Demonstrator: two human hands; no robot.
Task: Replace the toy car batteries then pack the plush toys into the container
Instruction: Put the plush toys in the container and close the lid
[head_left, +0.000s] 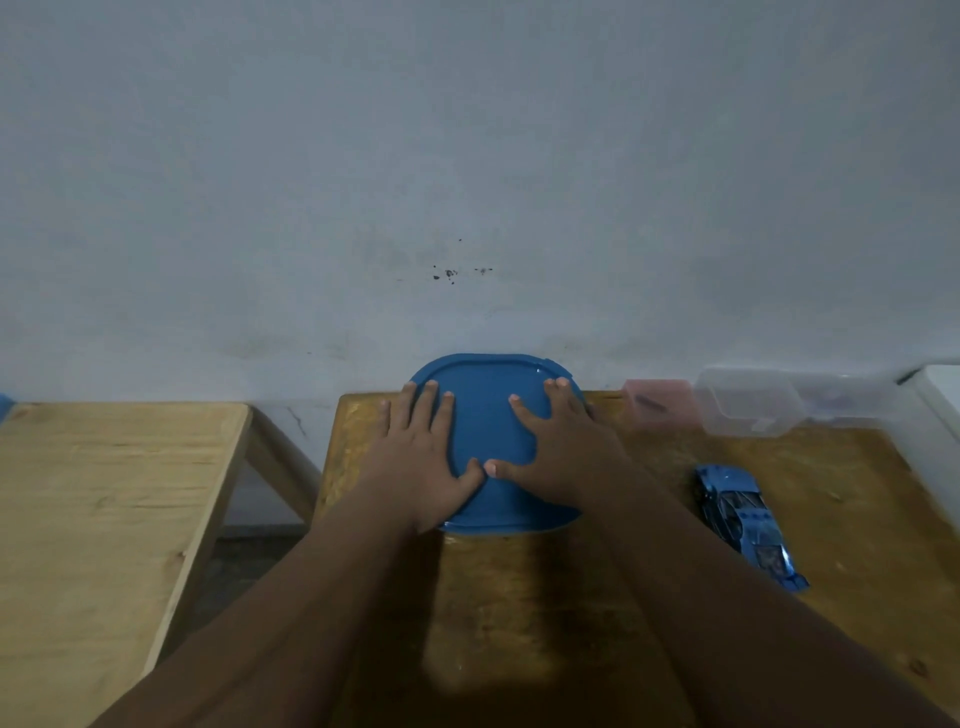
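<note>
1. Pale grey-blue plaster is filling the upper half of the view. The wall (467, 182) is showing a few dark specks near its middle and faint scuffs lower down.
2. Against it a dark wooden table (857, 493) is standing, its varnished top worn and blotchy, and the arms are casting a shadow over its near part.
3. To the left, across a narrow gap, a lighter wooden table (104, 493) is sitting with pale bare boards.
4. At the far edge of the dark table, close to the wall, a blue lid (485, 415) is lying flat. Its rounded-square shape is hiding whatever is beneath it.
5. The left hand (421, 462) is lying palm-down on the lid's left side. Its fingers (428, 405) are stretching straight toward the far-left rim and gripping nothing.
6. The right hand (561, 452) is pressing palm-down on the lid's right side, fingers spread flat, with the outer ones reaching the far-right corner and none curling round anything.
7. Both thumbs (493, 466) are pointing inward, their tips almost touching over the near middle of the lid.
8. A blue toy car (745, 522) is lying at an angle on the dark table, right of the right forearm and well apart from the lid.
9. At the back right, a small pink box (657, 402) and a clear plastic box (748, 400) are standing side by side against the wall. A white object (940, 389) is showing at the frame's right edge, cut off.
</note>
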